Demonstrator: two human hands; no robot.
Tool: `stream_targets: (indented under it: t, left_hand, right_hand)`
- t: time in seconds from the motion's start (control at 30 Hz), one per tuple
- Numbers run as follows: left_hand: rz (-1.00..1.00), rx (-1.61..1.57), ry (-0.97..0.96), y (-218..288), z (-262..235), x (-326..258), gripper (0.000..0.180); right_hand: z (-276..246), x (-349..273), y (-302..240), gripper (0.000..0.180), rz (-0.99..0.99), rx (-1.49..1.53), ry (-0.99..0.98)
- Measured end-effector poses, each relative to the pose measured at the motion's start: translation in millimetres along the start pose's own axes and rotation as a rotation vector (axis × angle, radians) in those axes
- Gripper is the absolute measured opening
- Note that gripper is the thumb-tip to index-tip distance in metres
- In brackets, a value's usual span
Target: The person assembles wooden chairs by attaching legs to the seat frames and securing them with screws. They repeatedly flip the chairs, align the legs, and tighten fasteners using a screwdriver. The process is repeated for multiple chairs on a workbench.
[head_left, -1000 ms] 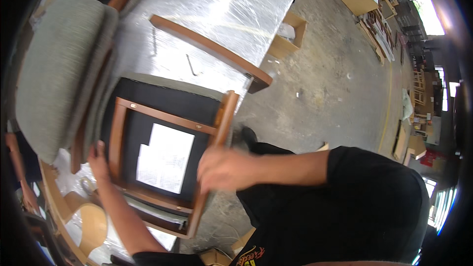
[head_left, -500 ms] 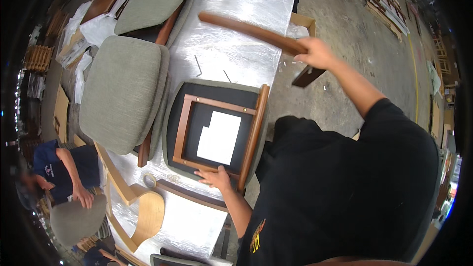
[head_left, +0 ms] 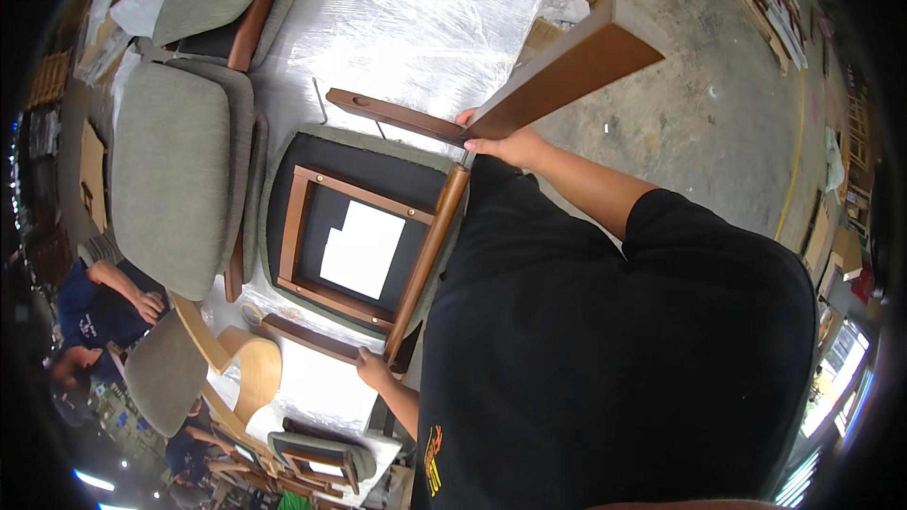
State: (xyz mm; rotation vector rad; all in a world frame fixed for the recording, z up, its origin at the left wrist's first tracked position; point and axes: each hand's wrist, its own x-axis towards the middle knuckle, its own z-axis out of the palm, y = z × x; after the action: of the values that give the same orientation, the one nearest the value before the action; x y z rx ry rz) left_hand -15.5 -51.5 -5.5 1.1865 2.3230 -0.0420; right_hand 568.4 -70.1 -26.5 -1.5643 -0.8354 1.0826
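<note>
Workshop bench under clear plastic wrap [head_left: 425,28], concrete floor to your right. Near: your left hand [head_left: 373,368] is gripping the near corner of the upturned chair frame [head_left: 364,246], fingers curled on the wood rail; keep it pinned flat on the bench. Farther: your right hand [head_left: 505,144], arm extended, fingers wrapped shut around the loose wooden arm piece [head_left: 557,76] where it's meeting the frame's far corner. Advice: align before pressing.

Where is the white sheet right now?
In the head view, left of centre: the white sheet lies inside the brown wooden frame of the upturned chair seat on the plastic-covered table, between the left hand and right hand.
</note>
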Motion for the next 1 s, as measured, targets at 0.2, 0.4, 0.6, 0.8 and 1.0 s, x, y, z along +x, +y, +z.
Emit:
stream_targets:
  t: [0.2,0.4,0.6,0.8,1.0]
  left_hand:
    - [-0.458,-0.744,-0.196,-0.3,4.9,-36.3,0.069]
    - [-0.427,-0.856,-0.236,-8.0,6.9,-36.6,0.068]
    - [-0.350,-0.829,-0.125,-9.3,13.0,-41.1,0.063]
    - [-0.262,-0.791,-0.144,-6.7,9.3,-45.2,0.072]
    - [-0.142,-0.242,0.220,-59.4,-4.0,-8.9,0.082]
  right_hand:
    - [-8.9,8.2,4.6,0.042,0.017,0.118,-0.076]
    - [-8.3,18.9,17.4,0.042,0.072,0.148,-0.152]
    - [-0.4,13.1,12.5,0.041,0.050,0.162,-0.170]
    - [32.5,-21.3,-2.2,0.044,-0.139,-0.192,-0.172]
    - [43.9,-30.1,-2.5,0.060,-0.167,-0.079,-0.299]
